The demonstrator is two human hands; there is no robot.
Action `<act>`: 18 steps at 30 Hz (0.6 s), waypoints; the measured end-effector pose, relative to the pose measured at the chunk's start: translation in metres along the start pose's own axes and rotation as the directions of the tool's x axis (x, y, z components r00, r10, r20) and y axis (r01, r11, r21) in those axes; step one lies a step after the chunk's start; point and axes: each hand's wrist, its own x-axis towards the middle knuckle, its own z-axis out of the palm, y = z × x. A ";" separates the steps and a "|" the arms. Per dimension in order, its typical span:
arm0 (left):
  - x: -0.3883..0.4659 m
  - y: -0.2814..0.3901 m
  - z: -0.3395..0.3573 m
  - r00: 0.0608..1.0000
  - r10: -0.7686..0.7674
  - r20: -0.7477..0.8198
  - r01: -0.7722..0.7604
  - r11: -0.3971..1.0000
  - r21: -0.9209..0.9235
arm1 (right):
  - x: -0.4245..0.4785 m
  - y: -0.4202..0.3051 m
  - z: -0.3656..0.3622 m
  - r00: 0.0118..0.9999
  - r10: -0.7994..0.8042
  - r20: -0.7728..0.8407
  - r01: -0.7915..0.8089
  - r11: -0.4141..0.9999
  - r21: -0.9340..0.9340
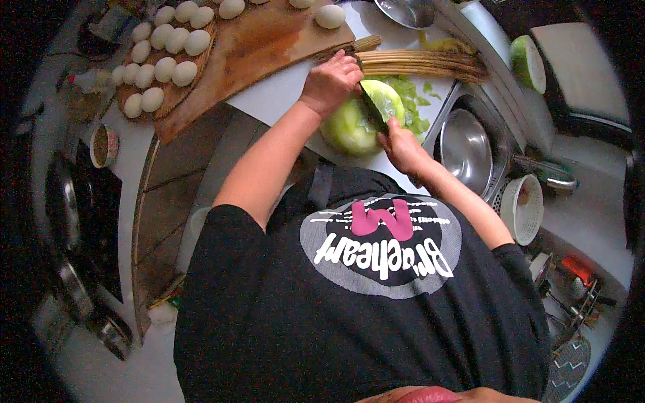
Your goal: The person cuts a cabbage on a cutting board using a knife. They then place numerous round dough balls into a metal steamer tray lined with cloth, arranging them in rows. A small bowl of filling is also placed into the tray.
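Observation:
My right hand point(403, 148) grips the handle end of a dark-bladed knife point(372, 107). The blade stands in a peeled pale green melon or gourd point(347, 128), with a cut slice point(385, 95) leaning off on its right side. My left hand point(333, 80) is at the far end of the blade, its fingers curled over it. How firmly those fingers grip is hard to see. Green peelings point(415, 103) lie on the white counter point(274, 95) beside the melon. Just beyond is a bundle of long thin tan stalks point(413, 63).
Several white eggs point(176, 40) rest on a woven tray point(201, 65) and on a wooden board point(262, 45) at the left. To the right is a sink holding a steel bowl point(466, 151), near a faucet point(549, 174) and white basket point(524, 209). A cut green melon point(528, 64) stands farther right.

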 end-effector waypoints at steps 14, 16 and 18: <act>-0.007 -0.017 0.002 0.971 -0.061 0.232 0.071 0.997 -0.035 | 0.005 -0.013 -0.007 0.997 0.072 0.008 -0.072 0.996 0.050; -0.008 -0.011 0.004 0.975 -0.102 0.198 0.102 0.995 0.012 | 0.001 -0.011 -0.006 0.995 0.097 -0.007 -0.096 0.994 0.053; -0.018 0.011 0.009 0.985 -0.167 0.040 0.161 0.980 0.116 | 0.001 0.013 0.011 0.992 0.024 -0.121 -0.025 1.000 -0.006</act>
